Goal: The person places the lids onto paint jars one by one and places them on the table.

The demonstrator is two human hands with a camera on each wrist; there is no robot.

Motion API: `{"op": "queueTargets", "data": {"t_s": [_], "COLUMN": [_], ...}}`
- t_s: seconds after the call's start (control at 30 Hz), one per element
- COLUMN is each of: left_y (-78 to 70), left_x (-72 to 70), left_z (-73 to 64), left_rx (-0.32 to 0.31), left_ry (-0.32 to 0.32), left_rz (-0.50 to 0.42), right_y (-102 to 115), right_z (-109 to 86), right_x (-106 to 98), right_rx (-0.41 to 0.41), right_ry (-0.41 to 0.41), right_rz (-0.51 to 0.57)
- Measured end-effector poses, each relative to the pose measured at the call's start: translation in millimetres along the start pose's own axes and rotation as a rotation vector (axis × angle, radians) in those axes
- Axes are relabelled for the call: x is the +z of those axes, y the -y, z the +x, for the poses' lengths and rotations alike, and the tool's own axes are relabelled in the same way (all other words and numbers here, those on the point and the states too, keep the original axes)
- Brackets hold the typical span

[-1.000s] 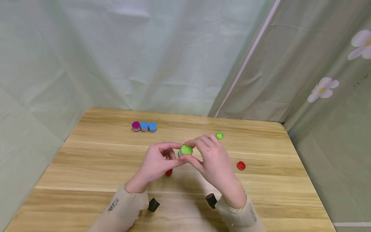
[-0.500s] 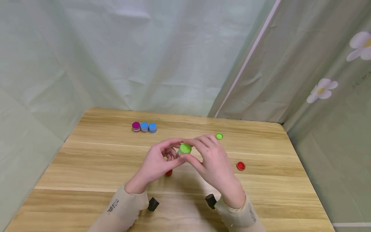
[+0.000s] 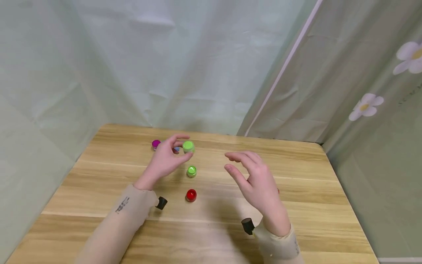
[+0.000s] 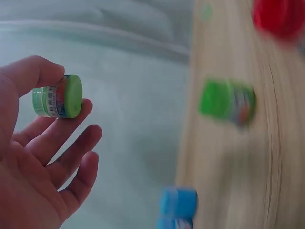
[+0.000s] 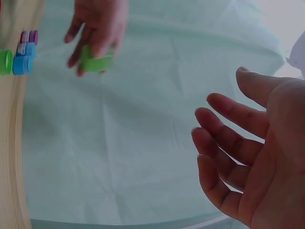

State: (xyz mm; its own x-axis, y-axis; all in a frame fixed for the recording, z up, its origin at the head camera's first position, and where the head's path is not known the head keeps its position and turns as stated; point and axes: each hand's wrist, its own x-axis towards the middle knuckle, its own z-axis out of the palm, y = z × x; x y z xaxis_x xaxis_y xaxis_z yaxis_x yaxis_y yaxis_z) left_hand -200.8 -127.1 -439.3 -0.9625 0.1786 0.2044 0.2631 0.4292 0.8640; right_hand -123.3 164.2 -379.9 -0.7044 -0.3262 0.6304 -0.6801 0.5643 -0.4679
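My left hand (image 3: 163, 157) pinches a small jar with a light-green lid (image 3: 188, 146) between thumb and fingers, raised above the table. In the left wrist view this jar (image 4: 58, 97) lies tilted on its side, its printed label showing. My right hand (image 3: 257, 179) hovers to the right with fingers loosely bent and nothing in them. In the right wrist view, the right hand's fingers (image 5: 228, 143) are spread apart from the thumb. On the table below the left hand stand another green jar (image 3: 192, 171) and, nearer me, a red jar (image 3: 191, 195).
At the back left, a purple-topped jar (image 3: 156, 144) and blue jars (image 5: 23, 65) stand in a row, partly behind my left hand in the head view. A red lid (image 3: 278, 190) barely shows past my right hand. A curtain (image 3: 211, 73) hangs behind the wooden table (image 3: 313, 205).
The hands have parted. The left hand has carried the green-lidded jar up and left; the right has let go of it and drawn right. The green and red jars beneath are now uncovered.
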Motion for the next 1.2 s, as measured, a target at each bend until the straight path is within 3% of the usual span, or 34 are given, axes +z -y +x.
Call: {"op": "queueTargets", "data": {"t_s": [0.2,0.43,0.57,0.83,1.2], "left_y": [29.5,55.9,64.1,71.1,68.9], "left_x": [-3.9,9.1,14.2,19.5,19.6], "left_z": [36.4,61.9,65.3,64.4,67.5], "left_rx": [-0.078,-0.088,-0.093,-0.039,-0.065], "left_ry": [0.057,0.079,0.096,0.102,0.109], "left_rz": [0.164,0.334,0.407,0.561,0.572], "right_y": [-3.6,-12.5,-16.7,-22.0,-24.8], "right_z": [2.4,0.8,-0.8,-4.8,-5.5], "right_x": [-2.3,-2.4,-3.7,-5.8,-11.4], "right_rx": [0.012,0.026,0.024,0.025,0.041], "right_ry": [0.014,0.039,0.048,0.070,0.081], "right_rz": [-0.010,-0.025,-0.027,-0.031,-0.059]}}
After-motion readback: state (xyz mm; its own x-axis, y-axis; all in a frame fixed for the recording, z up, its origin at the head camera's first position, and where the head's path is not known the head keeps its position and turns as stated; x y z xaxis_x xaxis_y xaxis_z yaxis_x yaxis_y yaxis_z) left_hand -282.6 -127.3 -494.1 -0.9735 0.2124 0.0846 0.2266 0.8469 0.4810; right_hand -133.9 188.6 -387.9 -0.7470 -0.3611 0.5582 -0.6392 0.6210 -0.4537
